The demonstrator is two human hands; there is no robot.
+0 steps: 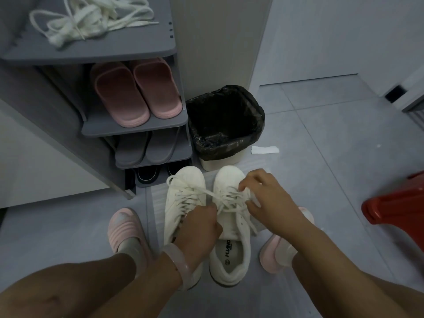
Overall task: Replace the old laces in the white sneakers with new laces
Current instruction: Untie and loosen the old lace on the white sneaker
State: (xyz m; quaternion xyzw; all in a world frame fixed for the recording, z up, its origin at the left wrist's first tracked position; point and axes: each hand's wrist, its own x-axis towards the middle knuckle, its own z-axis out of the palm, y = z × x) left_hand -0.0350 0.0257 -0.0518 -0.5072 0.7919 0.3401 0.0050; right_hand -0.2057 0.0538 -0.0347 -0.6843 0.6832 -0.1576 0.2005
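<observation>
Two white sneakers stand side by side on the grey floor, toes pointing away from me. The left sneaker [183,193] is laced, with a loose loop near its toe. The right sneaker [229,255] shows its insole, and its lace [226,198] is partly loosened. My left hand [199,228] pinches a strand of that lace near the tongue. My right hand [268,198] grips the lace over the right sneaker's eyelets. A bundle of white laces [91,17] lies on the top shelf of the grey shoe rack.
The grey shoe rack [135,129] at left holds pink slippers [137,92] and grey slippers. A bin with a black liner [224,125] stands just beyond the sneakers. A red stool [397,203] is at right. My feet wear pink slippers [128,230].
</observation>
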